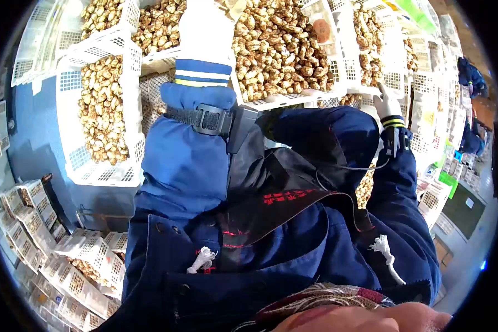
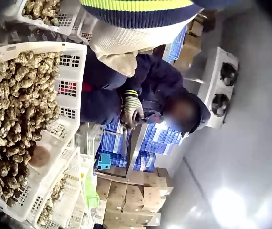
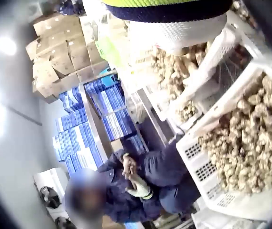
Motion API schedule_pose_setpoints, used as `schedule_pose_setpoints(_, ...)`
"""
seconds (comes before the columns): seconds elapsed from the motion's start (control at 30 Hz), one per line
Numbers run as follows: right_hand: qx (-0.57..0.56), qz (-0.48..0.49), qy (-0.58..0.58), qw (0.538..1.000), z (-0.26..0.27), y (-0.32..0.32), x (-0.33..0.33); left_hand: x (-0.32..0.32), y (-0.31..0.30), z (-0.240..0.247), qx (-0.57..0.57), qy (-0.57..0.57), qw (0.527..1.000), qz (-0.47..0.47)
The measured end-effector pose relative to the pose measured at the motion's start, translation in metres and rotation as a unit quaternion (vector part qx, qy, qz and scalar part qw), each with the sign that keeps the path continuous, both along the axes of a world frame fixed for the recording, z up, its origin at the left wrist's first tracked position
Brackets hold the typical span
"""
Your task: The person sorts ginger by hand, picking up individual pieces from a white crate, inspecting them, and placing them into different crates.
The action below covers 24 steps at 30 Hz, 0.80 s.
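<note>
In the head view my left hand (image 1: pixel 207 30), in a white glove with a striped cuff, is washed out by glare beside a white crate (image 1: pixel 260 103) heaped with knobbly brown-and-cream pieces (image 1: pixel 279 47). Its pale glove (image 2: pixel 121 45) also shows in the left wrist view, but what its fingers do is hard to read. My right hand (image 1: pixel 388 104), gloved too, lies at the near end of another white crate (image 1: pixel 390 74) of such pieces (image 1: pixel 368 50). One finger extends forward, and no object shows in it. The right wrist view shows mostly the back of its glove (image 3: pixel 183 33).
More filled crates (image 1: pixel 102 177) stand to the left and in stacks lower left. A round orange-brown disc (image 1: pixel 322 30) lies at the main crate's right side. Another person (image 2: pixel 150 90) in dark clothes sits beyond the crates. Cardboard boxes (image 2: pixel 131 198) are piled behind.
</note>
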State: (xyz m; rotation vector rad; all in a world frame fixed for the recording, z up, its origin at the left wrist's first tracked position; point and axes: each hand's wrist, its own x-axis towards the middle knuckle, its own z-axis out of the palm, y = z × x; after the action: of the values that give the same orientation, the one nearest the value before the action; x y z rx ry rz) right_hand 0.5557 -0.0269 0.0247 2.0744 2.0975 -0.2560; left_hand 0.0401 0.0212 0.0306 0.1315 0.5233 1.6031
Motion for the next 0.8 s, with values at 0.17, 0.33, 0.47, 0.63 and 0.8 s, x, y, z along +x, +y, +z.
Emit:
schedule_pose_setpoints(0.17, 0.038, 0.279, 0.131, 0.95, -0.038, 0.068, -0.154, 0.008, 0.003, 0.011, -0.009, 0.016, 1.0, -0.009)
schedule_pose_setpoints(0.33, -0.087, 0.346, -0.046, 0.933, -0.147, 0.1, -0.264, 0.013, 0.003, 0.008, 0.025, 0.04, 0.999, -0.01)
schedule_pose_setpoints(0.47, -0.081, 0.275, 0.041, 0.957, -0.133, 0.083, -0.274, 0.01, -0.003, 0.009, 0.04, 0.067, 0.997, -0.007)
schedule_pose_setpoints(0.63, 0.065, 0.19, 0.134, 0.97, -0.084, 0.097, -0.206, 0.009, -0.006, 0.009, 0.057, 0.104, 0.993, 0.005)
schedule_pose_setpoints(0.8, -0.022, 0.096, 0.065, 0.993, -0.008, 0.064, -0.072, 0.012, -0.012, 0.006, 0.116, 0.443, 0.885, 0.077)
